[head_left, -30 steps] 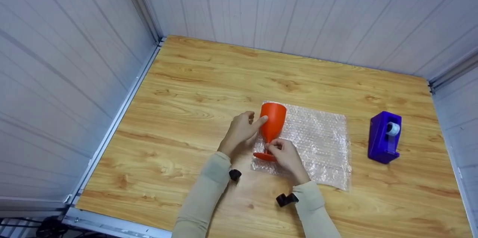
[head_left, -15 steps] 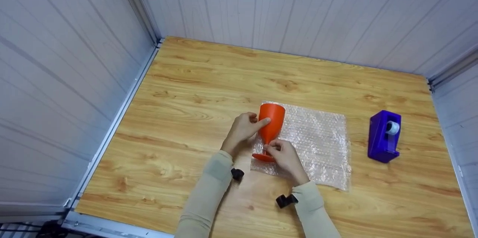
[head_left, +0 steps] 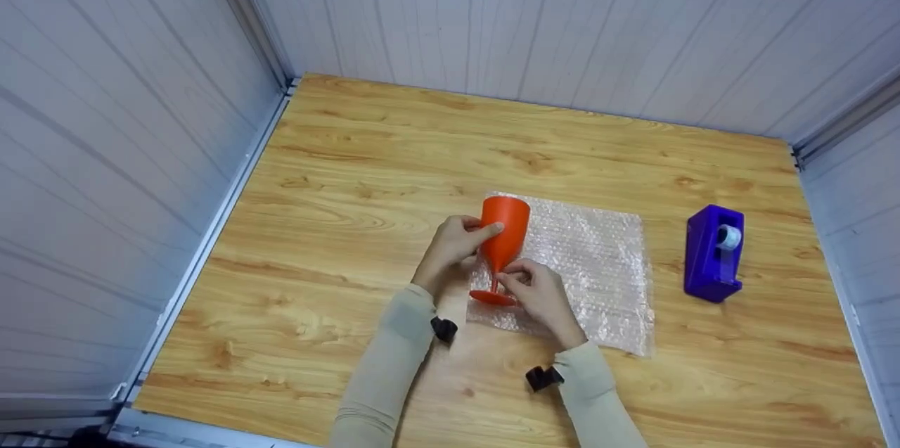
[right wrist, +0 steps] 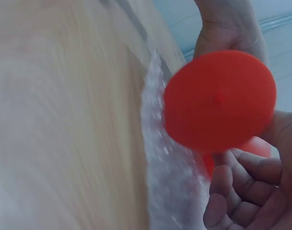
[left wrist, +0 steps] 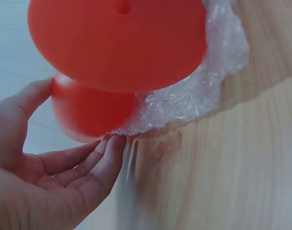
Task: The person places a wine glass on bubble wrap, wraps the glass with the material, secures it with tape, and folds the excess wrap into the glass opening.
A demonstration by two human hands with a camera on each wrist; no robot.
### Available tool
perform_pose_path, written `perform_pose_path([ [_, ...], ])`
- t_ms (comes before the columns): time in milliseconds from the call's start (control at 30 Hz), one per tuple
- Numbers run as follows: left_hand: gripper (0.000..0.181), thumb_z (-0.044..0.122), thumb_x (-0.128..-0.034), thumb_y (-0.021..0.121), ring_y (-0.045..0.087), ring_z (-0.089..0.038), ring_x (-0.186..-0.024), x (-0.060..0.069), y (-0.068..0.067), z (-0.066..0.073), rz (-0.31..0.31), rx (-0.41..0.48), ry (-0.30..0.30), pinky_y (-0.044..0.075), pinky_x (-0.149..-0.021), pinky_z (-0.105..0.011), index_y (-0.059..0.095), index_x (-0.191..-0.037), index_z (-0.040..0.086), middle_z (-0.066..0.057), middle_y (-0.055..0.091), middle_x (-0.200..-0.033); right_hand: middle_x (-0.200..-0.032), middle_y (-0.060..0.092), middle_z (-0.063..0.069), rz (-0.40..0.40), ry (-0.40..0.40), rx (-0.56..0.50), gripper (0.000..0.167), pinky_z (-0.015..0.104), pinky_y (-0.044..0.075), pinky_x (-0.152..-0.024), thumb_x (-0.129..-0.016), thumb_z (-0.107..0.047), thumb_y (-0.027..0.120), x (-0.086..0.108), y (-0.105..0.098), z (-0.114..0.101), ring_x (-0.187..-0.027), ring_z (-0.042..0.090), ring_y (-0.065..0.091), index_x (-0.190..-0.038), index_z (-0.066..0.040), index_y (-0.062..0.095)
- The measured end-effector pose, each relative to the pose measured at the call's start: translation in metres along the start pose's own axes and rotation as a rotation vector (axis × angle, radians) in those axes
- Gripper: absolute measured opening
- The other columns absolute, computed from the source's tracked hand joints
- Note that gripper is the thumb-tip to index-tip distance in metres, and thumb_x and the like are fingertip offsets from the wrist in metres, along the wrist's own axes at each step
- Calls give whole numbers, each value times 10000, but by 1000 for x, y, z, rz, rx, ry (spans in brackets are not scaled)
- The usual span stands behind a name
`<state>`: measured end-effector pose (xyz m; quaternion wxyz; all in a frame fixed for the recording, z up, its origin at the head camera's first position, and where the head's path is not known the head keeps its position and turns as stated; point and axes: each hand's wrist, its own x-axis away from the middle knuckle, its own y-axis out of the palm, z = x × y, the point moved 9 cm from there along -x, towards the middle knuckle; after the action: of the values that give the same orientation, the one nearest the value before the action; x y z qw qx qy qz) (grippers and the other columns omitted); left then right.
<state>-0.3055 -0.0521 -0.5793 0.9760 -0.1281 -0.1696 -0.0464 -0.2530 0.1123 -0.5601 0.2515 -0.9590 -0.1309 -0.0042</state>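
Note:
An orange-red goblet lies over the left part of a clear bubble wrap sheet, its foot toward me and its bowl away. Whether it rests on the sheet or is slightly raised, I cannot tell. My left hand holds the bowl, thumb on top and fingers at its left side. In the left wrist view, those fingertips meet below the bowl, beside the wrap's edge. My right hand pinches the stem just above the foot. In the right wrist view, the round foot hides much of the stem.
A purple tape dispenser with a roll of clear tape stands right of the bubble wrap. Wood-grain table surface extends around everything. Pale panelled walls enclose the left, back and right sides.
Both hands keep their hold on the goblet, which shifts very slightly. The whole head view drifts a little to the left. The bubble wrap and tape dispenser stay in place.

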Motion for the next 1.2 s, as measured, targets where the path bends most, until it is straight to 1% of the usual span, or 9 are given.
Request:
perform_pose_path([
  [133,637,487,-860,760,659,-208,-891,0,1,-3,-8,42,-34,566,-783,-353,660,-1230,-22,-90,689,-1090,-856,682,17,81,-98,96,179,319,535,-655,-895,-141,766,0,-16,-9,-724,163,628,-1034,-36,725],
  [233,635,490,-862,757,650,-227,-886,0,1,-2,-14,35,-41,563,-797,-372,663,-1230,-19,-93,692,-1080,-955,669,80,144,-206,205,283,362,549,-690,-893,-111,762,0,-26,-18,-781,217,636,-1140,5,688],
  [367,642,503,-853,761,627,-227,-862,-1,3,-1,-22,22,-44,553,-784,-364,664,-1226,-11,-77,687,-1056,-1171,629,168,191,-380,334,434,429,543,-877,-885,-56,752,0,-34,-33,-1015,312,633,-1288,33,615],
  [500,645,490,-848,771,640,-224,-864,-1,4,-1,-21,54,-41,565,-778,-363,660,-1217,-27,-87,692,-1062,-1351,559,193,167,-505,395,491,477,453,-1029,-870,15,732,0,-33,-45,-1225,359,545,-1343,6,602],
  [600,654,480,-845,777,648,-231,-876,-2,3,-2,-5,65,-44,569,-771,-365,647,-1214,-44,-107,687,-1072,-1398,533,187,130,-527,418,472,457,445,-1041,-876,37,700,-2,-28,-48,-1259,355,526,-1338,-9,618],
  [733,700,496,-837,778,644,-235,-918,-3,5,-3,-4,50,-57,560,-783,-350,617,-1244,-50,-121,668,-1108,-1391,536,199,111,-522,434,449,430,460,-1027,-876,46,677,-3,-25,-48,-1242,345,547,-1321,10,625],
  [867,733,516,-826,779,644,-238,-943,-4,10,0,-13,26,-34,558,-786,-350,593,-1266,-40,-127,656,-1133,-1379,546,194,112,-510,435,476,418,484,-999,-867,68,671,-2,-28,-47,-1209,329,573,-1335,-6,622],
  [1000,713,522,-824,778,642,-233,-928,-3,12,4,3,-5,-2,554,-776,-341,589,-1245,-21,-117,654,-1101,-1354,560,196,104,-516,436,518,416,483,-1000,-870,85,655,-2,-30,-48,-1198,329,579,-1373,-26,599],
  [1200,672,539,-814,783,621,-233,-879,0,14,8,30,-25,18,545,-752,-334,589,-1187,14,-80,648,-1021,-1299,587,200,104,-531,462,529,394,504,-974,-867,93,647,-3,-33,-49,-1133,315,609,-1384,7,574],
])
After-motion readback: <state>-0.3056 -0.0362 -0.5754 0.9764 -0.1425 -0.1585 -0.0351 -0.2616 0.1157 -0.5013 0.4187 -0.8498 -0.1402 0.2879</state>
